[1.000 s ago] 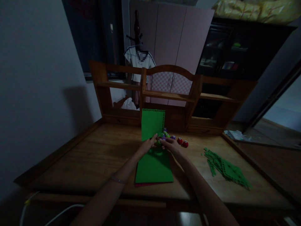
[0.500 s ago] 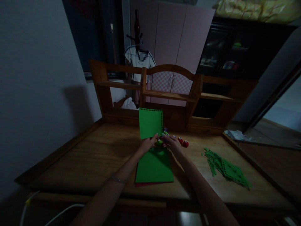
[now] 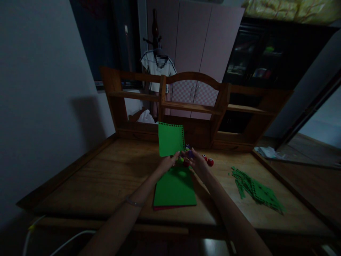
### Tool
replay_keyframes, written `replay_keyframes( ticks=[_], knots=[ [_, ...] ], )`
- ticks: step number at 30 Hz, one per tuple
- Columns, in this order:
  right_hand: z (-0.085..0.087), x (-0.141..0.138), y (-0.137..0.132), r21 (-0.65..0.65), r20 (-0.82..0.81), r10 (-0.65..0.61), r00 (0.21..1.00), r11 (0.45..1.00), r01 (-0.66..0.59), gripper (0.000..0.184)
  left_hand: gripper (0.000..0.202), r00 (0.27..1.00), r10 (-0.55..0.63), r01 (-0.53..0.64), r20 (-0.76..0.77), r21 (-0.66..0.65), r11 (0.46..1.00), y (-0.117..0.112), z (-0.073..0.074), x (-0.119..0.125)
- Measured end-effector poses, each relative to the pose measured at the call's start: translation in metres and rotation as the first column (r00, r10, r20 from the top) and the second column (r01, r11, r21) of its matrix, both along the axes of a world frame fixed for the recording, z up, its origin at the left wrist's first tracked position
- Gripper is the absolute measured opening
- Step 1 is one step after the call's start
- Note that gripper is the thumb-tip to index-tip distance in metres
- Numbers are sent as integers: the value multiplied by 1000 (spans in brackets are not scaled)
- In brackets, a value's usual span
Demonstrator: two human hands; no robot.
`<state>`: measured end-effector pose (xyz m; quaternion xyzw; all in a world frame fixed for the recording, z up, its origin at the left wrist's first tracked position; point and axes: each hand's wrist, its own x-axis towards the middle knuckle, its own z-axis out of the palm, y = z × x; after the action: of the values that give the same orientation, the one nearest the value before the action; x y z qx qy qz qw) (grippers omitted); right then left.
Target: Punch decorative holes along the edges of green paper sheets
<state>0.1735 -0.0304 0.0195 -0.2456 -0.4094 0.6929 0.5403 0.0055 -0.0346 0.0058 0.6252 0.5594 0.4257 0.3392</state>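
Note:
My left hand (image 3: 166,164) pinches the lower edge of a green sheet (image 3: 171,139) and holds it upright; small punched holes run along its top and right edges. My right hand (image 3: 197,162) is closed around a small purple craft punch (image 3: 190,154) at the sheet's lower right corner. A green punch (image 3: 181,160) sits between the two hands. Below the hands a stack of green sheets (image 3: 174,187) lies flat on the wooden desk (image 3: 106,177), with a red sheet edge showing under it.
Red craft punches (image 3: 210,162) lie just right of my right hand. A pile of punched green strips (image 3: 255,190) sits at the desk's right. A wooden shelf unit (image 3: 191,106) stands along the back edge. A white cable (image 3: 66,241) hangs at the front left.
The upright green sheet has dropped lower and turned slightly in my left hand. My right hand has lifted the purple punch up to the sheet's corner.

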Motion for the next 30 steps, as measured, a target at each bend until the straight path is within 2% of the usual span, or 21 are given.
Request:
replay_keyframes(
  ticks=[3, 10, 21, 26, 30],
  knots=[
    [0, 1, 0, -11, -14, -14, 1000, 1000, 13, 20, 55, 1000, -3, 3, -15, -4, 1000, 0, 0, 0],
    [-1, 1, 2, -23, -29, -45, 999, 999, 45, 21, 65, 997, -52, 44, -58, -137, 990, 2, -1, 0],
    [0, 4, -1, 19, -25, -77, 997, 997, 78, 21, 62, 998, -55, 52, -18, -140, 989, 1, 2, 0],
    [3, 4, -1, 9, -3, -90, 996, 996, 90, 23, 58, 983, -118, 136, 140, -128, 982, 4, -3, 1],
    [7, 2, -3, 21, -5, -119, 993, 993, 119, 24, 57, 902, -185, 264, 389, -159, 951, 12, -10, 10]
  ],
)
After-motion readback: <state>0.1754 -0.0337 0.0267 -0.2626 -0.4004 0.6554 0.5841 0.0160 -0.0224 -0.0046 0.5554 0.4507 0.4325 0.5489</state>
